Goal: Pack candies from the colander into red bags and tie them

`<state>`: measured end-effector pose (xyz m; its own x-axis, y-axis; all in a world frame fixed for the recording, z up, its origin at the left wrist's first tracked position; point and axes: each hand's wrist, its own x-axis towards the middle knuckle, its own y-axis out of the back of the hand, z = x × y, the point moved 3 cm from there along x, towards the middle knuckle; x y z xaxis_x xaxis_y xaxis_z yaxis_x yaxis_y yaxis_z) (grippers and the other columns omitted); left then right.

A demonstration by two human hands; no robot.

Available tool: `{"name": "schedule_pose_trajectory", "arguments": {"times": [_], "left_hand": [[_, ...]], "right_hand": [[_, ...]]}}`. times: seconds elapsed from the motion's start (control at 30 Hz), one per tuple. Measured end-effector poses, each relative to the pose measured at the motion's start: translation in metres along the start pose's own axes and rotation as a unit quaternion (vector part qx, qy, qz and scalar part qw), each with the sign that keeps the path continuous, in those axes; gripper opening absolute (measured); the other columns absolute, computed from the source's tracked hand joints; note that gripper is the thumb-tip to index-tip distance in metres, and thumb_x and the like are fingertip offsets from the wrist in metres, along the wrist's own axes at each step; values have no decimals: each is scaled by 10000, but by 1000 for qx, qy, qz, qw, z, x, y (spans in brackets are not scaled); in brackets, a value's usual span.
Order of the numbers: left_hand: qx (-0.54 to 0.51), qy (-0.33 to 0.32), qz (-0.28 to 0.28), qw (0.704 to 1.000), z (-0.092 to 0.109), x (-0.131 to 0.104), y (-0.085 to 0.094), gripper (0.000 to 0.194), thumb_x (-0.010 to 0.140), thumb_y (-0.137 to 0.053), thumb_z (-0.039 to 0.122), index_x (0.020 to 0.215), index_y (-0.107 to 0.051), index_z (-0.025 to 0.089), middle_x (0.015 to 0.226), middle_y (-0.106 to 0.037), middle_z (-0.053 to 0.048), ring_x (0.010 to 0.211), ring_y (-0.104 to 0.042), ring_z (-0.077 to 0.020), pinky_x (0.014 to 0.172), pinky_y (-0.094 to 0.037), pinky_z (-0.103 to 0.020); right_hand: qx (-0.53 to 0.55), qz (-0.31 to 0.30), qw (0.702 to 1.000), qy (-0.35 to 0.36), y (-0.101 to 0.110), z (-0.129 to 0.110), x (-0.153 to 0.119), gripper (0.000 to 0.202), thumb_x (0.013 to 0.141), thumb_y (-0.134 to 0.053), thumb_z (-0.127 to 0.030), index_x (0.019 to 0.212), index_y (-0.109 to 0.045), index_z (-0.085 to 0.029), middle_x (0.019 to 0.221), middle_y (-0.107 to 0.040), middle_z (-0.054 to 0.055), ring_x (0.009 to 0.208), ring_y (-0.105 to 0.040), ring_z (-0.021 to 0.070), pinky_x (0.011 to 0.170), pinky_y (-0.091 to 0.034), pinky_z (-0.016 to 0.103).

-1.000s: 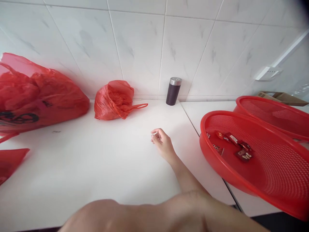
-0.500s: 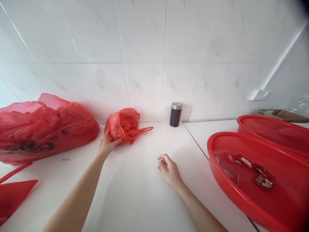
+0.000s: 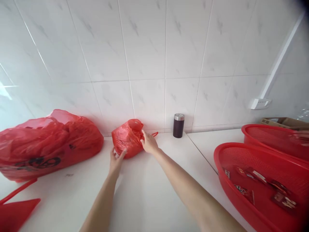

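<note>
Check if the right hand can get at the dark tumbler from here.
Probably yes: the right hand is at the small red bag, with the dark tumbler off to its right; only the bag's handle loop shows between them.

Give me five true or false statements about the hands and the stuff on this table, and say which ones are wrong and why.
1. The left hand is at the small red bag. True.
2. The right hand is on the tumbler. False: it is also at the small red bag, and the tumbler stands apart from it.
3. The large red bag with black print lies to the left of the small one. True.
4. The nearer red basket has nothing in it. False: wrapped packets lie inside.
5. The tumbler is upright near the tiled wall. True.
</note>
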<state>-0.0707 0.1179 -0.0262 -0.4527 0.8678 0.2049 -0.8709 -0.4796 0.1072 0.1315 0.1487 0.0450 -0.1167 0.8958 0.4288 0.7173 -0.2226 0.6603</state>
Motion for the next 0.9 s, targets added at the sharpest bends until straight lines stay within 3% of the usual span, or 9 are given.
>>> {"name": "schedule_pose_trajectory", "arguments": {"times": [0.1,0.2,0.27,0.37,0.43,0.5,0.63,0.77,0.9], "left_hand": [[-21,15,-51,998,-5,-4,-10,759,637,-737,577,1264,-501,221,1186,-597,-125,976,-649,-242,850,-508,-374],[-33,41,-55,997,-12,0,-7,726,698,-619,670,1218,-501,178,1055,-644,-118,843,-676,-222,751,-538,-361],[-31,57,-48,997,-16,4,-3,749,688,-630,670,1227,-477,173,941,-665,-91,768,-678,-220,700,-538,-359],[-28,63,-46,997,-21,8,-2,749,646,-705,614,1221,-485,187,847,-680,-53,715,-673,-216,665,-525,-337],[-37,58,-56,996,-20,7,-4,692,649,-705,599,1176,-520,189,809,-691,-41,694,-670,-209,636,-516,-312],[-52,50,-80,994,-17,4,-6,623,646,-710,589,1098,-564,186,779,-703,-35,682,-669,-204,618,-510,-292],[-83,33,-146,985,-6,-4,-8,515,613,-754,558,932,-632,172,798,-721,-50,725,-678,-210,653,-522,-288],[-104,18,-160,981,0,-8,-9,488,571,-796,517,872,-612,181,836,-714,-52,773,-682,-219,690,-535,-302],[-115,11,-131,985,-4,-6,-10,494,542,-810,484,855,-545,207,836,-692,-19,752,-673,-197,700,-543,-315]], "right_hand": [[-17,-69,998,1,-28,2,-3,782,827,-629,-255,1504,-249,-163,1248,-595,192,1162,-549,333,972,-388,499],[-10,-142,990,11,-43,4,-22,958,708,-752,-464,1505,-251,-288,1282,-597,125,1145,-566,352,909,-443,473],[30,-199,979,26,-43,3,-34,905,667,-746,-589,1452,-347,-383,1313,-585,53,1165,-560,329,878,-470,409],[105,-203,974,10,-33,5,-42,557,834,-529,-659,1324,-518,-395,1212,-643,-1,1086,-611,243,848,-479,323],[111,-136,984,-26,-25,11,-41,502,939,-349,-610,1317,-529,-332,1220,-624,40,1111,-586,239,911,-446,354],[83,-78,992,-62,-23,18,-39,585,918,-411,-588,1410,-421,-271,1338,-516,127,1210,-497,313,978,-380,456],[55,-90,992,-70,-36,26,-38,919,615,-795,-431,1430,-393,-288,1366,-456,175,1181,-475,422,936,-371,552],[115,-106,987,-23,-44,25,-43,556,654,-713,-206,1195,-603,-277,1096,-654,64,990,-614,280,839,-466,367],[191,-66,979,-9,-34,33,-50,357,707,-553,-102,1026,-645,-236,961,-697,14,911,-642,202,794,-484,287]]}}
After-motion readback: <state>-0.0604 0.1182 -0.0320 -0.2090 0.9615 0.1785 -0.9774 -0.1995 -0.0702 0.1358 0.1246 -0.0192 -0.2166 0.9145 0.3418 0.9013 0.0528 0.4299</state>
